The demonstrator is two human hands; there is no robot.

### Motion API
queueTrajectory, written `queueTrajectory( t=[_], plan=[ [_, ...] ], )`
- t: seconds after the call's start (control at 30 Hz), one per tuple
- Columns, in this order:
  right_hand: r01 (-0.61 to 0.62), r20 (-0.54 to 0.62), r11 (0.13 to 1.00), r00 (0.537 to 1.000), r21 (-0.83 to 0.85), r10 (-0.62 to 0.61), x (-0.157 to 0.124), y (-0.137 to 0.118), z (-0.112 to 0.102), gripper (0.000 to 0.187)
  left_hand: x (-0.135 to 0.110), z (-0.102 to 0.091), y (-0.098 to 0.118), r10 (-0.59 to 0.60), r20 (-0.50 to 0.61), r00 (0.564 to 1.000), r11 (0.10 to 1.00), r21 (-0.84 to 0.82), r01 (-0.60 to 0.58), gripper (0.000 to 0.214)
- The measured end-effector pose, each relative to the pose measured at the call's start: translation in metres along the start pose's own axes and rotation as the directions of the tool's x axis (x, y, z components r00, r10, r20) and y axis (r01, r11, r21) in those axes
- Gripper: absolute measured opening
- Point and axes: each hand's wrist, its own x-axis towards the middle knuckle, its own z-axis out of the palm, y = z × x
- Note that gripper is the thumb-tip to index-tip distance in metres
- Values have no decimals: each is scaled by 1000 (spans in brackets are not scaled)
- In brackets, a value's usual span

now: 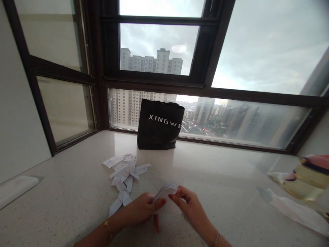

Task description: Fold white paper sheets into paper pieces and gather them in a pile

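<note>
Both my hands meet over a small white folded paper just above the pale stone sill. My left hand pinches its left side with fingers closed. My right hand grips the right side, thumb and fingers pressed on it. A white sheet lies flat beneath the hands. To the left of my hands lies a pile of several folded white paper pieces, and one more folded piece rests close to my left wrist.
A black paper bag with white lettering stands against the window at the back centre. Colourful soft items and white paper lie at the right edge. A white flat object sits at the far left. Dark window frames surround the sill.
</note>
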Motion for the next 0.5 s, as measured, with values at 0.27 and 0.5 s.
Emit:
queueTrajectory(
  t=[0.27,0.5],
  plan=[
    [-247,481,916,874,317,69,2,-2,-7,31,-12,5,16,27,121,992,994,98,-39,42],
    [-260,536,931,840,257,87,4,4,-16,35,-10,7,15,-20,69,997,992,126,11,45]
  ],
)
